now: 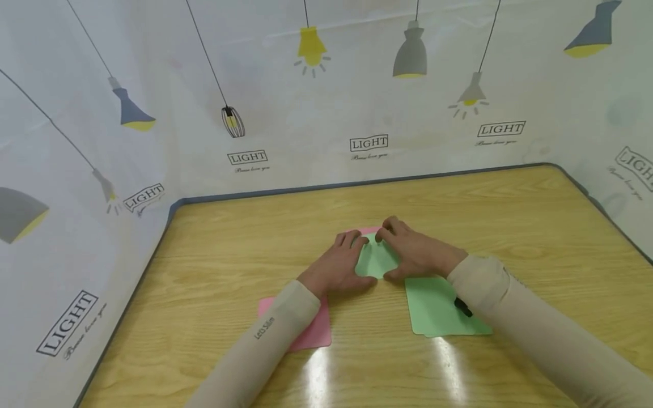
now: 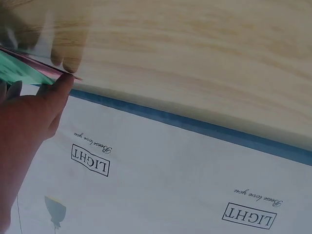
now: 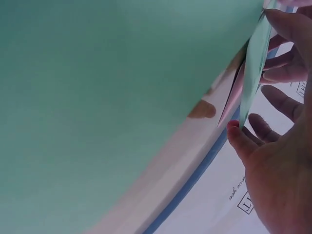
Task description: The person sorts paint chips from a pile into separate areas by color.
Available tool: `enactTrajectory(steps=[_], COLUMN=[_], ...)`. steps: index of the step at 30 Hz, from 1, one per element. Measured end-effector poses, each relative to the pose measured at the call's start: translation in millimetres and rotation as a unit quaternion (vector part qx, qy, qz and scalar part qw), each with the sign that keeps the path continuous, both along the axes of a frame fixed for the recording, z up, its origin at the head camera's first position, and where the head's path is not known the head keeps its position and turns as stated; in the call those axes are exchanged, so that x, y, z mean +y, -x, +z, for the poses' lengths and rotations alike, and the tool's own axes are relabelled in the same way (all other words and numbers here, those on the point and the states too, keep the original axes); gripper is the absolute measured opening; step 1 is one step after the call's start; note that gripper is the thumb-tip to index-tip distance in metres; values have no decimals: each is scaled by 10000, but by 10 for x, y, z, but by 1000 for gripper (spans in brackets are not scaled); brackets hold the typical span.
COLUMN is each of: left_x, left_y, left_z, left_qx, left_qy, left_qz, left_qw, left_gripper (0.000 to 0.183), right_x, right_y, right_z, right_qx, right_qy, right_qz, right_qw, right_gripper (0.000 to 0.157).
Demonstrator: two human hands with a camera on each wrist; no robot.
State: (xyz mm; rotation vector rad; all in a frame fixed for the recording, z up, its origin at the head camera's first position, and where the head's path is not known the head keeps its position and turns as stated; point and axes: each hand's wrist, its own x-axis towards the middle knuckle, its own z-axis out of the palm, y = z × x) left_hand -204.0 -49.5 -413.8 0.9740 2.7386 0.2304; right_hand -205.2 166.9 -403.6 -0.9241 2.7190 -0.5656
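A green paper sheet [image 1: 376, 263] lies over pink paper [image 1: 367, 230], whose far edge shows behind it. My left hand [image 1: 340, 266] holds the sheet's left side, fingertips at the far corner and thumb by the near edge. On the opposite side my right hand [image 1: 415, 252] grips it, the two thumbs almost meeting in front. In the right wrist view, the thumb and fingers of my right hand [image 3: 282, 151] curl around the green sheet [image 3: 256, 63], with a pink edge beside it. The left wrist view has both colours [image 2: 19, 68] stacked at the fingers.
Green sheets [image 1: 433, 311] lie under my right forearm, with a small black object [image 1: 463, 306] beside the sleeve. Pink paper [image 1: 316, 326] rests partly beneath the left sleeve. The shiny wooden table [image 1: 229, 249] ends at a dark blue border, with lamp-printed sheeting [image 1: 306, 113] rising behind it.
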Motion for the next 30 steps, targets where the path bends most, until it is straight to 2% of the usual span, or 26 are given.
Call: enactTrajectory(steps=[6, 11, 15, 21, 30], left_x=[7, 8, -5, 10, 40], left_y=[11, -6, -25, -38, -45], left_z=[12, 12, -11, 2, 46], left_qx=[-28, -42, 91, 340, 534], left_qy=[-102, 35, 87, 78, 170], left_qz=[-76, -96, -171, -234, -323], left_qw=[9999, 9999, 9998, 9991, 9979], left_gripper=[75, 77, 80, 79, 81], right_x=[14, 5, -7, 14, 72], right_y=[-19, -29, -56, -85, -140], right_z=[19, 49, 52, 52, 73], right_qx=[455, 846, 1057, 1265, 1097], right_qy=[-256, -742, -1006, -1041, -705], right_qz=[335, 645, 814, 779, 600], right_qw=[9981, 9915, 9859, 9834, 9896], right_gripper=[75, 73, 72, 71, 67])
